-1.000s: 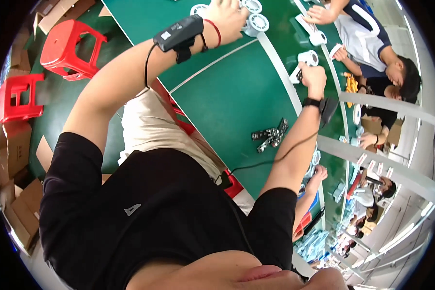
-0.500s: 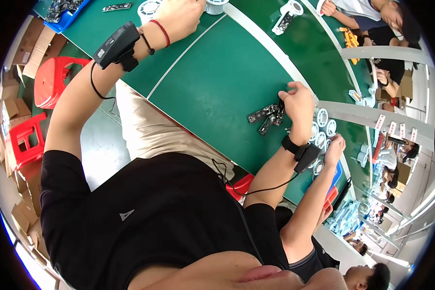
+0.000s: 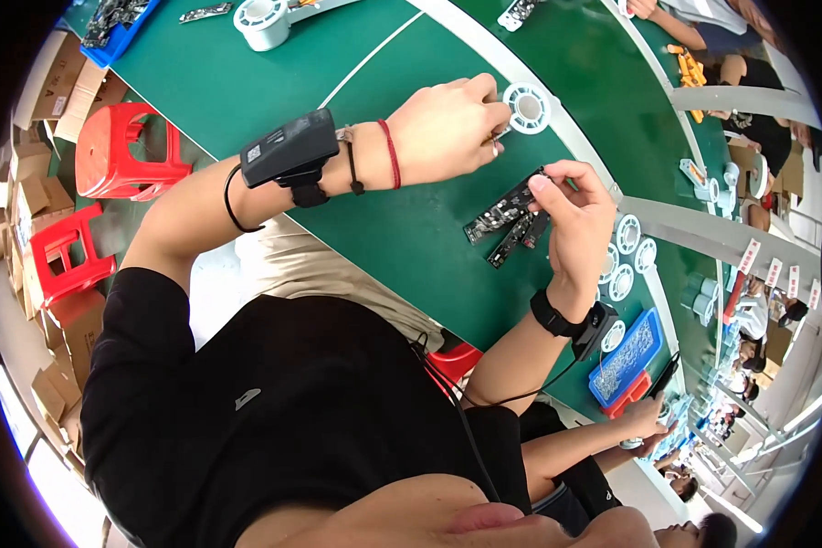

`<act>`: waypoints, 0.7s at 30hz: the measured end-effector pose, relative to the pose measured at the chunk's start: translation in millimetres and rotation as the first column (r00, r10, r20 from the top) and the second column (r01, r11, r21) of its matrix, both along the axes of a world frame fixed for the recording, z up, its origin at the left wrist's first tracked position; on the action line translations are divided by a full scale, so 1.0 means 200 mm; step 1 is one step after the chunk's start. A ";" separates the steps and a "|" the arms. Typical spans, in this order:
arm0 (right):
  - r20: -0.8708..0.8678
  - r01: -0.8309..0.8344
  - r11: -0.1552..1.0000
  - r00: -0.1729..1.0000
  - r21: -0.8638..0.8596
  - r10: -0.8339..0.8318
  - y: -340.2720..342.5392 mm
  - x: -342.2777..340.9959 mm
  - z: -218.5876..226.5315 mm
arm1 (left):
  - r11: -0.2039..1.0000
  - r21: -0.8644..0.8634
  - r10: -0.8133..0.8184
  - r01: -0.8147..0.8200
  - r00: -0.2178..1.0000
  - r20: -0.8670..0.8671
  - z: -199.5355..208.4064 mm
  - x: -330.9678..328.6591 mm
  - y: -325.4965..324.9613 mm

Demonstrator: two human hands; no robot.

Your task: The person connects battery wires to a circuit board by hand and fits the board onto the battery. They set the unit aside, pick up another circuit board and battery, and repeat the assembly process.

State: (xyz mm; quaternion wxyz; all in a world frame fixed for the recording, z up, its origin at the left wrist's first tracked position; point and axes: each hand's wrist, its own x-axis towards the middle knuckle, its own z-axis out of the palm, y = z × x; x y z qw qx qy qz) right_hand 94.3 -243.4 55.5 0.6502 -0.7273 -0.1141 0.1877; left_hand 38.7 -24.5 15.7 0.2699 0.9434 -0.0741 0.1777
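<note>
My left hand [image 3: 452, 130], red string at its wrist, is closed over the table with fingers curled. A light-blue plastic housing with a ring-shaped head [image 3: 528, 108] juts from its fingertips; the rest of that piece is hidden by the hand. Close by on the right, my right hand [image 3: 571, 215] pinches a narrow black circuit board [image 3: 495, 217] between thumb and fingers. More of these dark boards [image 3: 511, 243] fan out beneath it, partly overlapping. Whether the fingers grip those too, I cannot tell.
Another ring-headed housing [image 3: 263, 23] lies at the far left, near a loose board [image 3: 205, 13] and a blue bin of boards [image 3: 110, 41]. Several round housings [image 3: 621, 281] sit right of my wrist. Beyond are a blue tray [image 3: 626, 356] and a co-worker's hands [image 3: 647, 418].
My left hand has come right and nearer, carrying the ring-headed housing toward my right hand. The boards at my right hand have shifted and one now tilts up in its fingers.
</note>
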 end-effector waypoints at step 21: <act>0.568 -0.019 0.734 0.619 -0.679 0.542 0.33 -0.11 0.05 | 0.538 -0.843 -0.360 -0.005 0.903 -0.235 -0.05 0.07 0.28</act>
